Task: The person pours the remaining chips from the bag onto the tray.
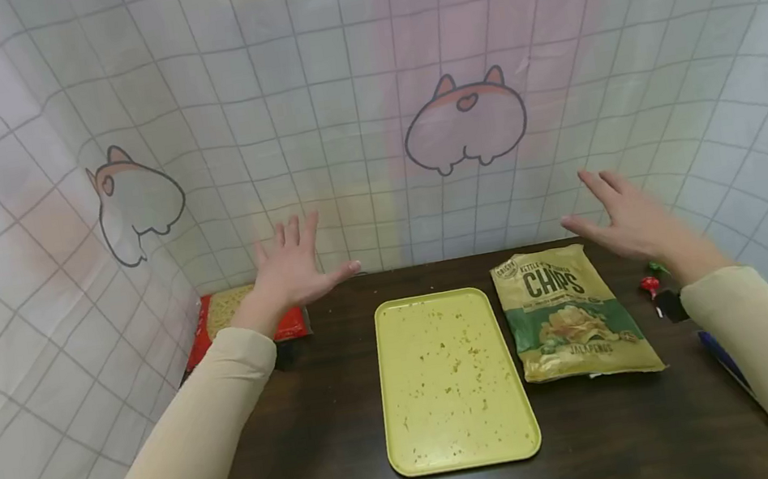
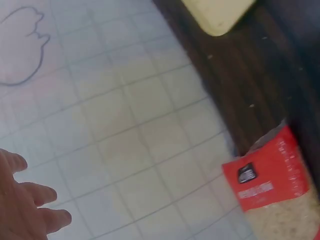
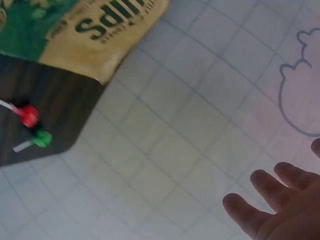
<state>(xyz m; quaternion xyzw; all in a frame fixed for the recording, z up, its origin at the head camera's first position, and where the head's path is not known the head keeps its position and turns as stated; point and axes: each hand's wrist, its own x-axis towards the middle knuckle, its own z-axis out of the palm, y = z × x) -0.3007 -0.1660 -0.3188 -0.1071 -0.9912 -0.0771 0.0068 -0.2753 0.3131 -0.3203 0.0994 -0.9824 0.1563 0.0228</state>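
1. Fingers spread wide, the left hand (image 1: 291,273) is raised left of centre in the head view, where we see its wrist overlap a red bag (image 1: 220,311) of pale food; the left wrist view shows hand and bag apart.
2. At right of the frame we find the right hand (image 1: 631,223), fingers straight and parted, near the top corner of a gold-and-green chips bag (image 1: 572,315) lying right of centre.
3. At lower centre, a yellow tray (image 1: 405,335) scattered with crumbs (image 1: 475,352) lies on a dark table (image 1: 332,443).
4. We spot red (image 1: 649,283) and green lollipops (image 1: 656,267) near the right sleeve (image 1: 761,350).
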